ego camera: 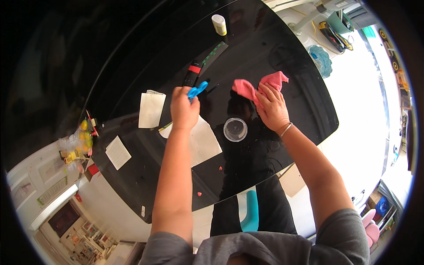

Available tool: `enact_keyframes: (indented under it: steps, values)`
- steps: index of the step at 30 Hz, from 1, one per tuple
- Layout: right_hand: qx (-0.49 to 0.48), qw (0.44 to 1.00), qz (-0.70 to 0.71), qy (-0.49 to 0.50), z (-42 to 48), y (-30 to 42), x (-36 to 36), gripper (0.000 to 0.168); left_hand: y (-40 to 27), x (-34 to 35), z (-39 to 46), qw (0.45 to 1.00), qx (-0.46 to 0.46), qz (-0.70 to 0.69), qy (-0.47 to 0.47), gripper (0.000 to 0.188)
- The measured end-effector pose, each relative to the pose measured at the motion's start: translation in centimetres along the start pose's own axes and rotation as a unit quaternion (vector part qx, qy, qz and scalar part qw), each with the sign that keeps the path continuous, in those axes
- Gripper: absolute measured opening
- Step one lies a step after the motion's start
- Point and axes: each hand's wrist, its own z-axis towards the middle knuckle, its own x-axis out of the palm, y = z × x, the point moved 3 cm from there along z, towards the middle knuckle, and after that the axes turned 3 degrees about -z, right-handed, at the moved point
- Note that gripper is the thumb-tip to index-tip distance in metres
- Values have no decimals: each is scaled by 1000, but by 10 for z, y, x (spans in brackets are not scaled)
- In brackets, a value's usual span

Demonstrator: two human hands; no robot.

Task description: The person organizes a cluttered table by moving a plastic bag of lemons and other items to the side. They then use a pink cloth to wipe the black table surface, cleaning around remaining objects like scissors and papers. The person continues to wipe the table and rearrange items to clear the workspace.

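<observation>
My left hand [185, 107] is closed around a blue-handled tool [197, 90], perhaps scissors; its lower end is hidden. Just beyond that hand lies a black and red handheld device [193, 73] beside a clear ruler with green marks [214, 54]. My right hand [272, 105] rests on a crumpled pink cloth [276, 81], fingers spread over it on the glossy black table [308, 112]. Between my forearms stands a round clear plastic container [235, 130]. A large white paper sheet [205, 142] lies partly under my left forearm.
Folded paper [151, 111] and a small printed sheet [118, 152] lie at the left. A white bottle [219, 25] is at the far side. Small red pieces [199, 194] dot the near edge. A bag of yellow items [82, 140] sits at the left edge.
</observation>
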Motion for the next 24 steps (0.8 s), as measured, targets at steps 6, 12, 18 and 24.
enact_keyframes:
  steps: [6,12,18,24]
  values:
    - [136,987,-68,-55,-43,-38,-27,42,5,-74,-56,981,-183,-61,21,20]
    - [124,992,-35,6,-80,28,6,48,34,-69,-94,974,-212,-78,-3,46]
    - [102,994,-23,36,-83,41,13,48,8,-69,-105,961,-224,-19,160,65]
    - [101,992,-71,17,-85,42,18,48,3,-22,-172,944,-159,122,261,97]
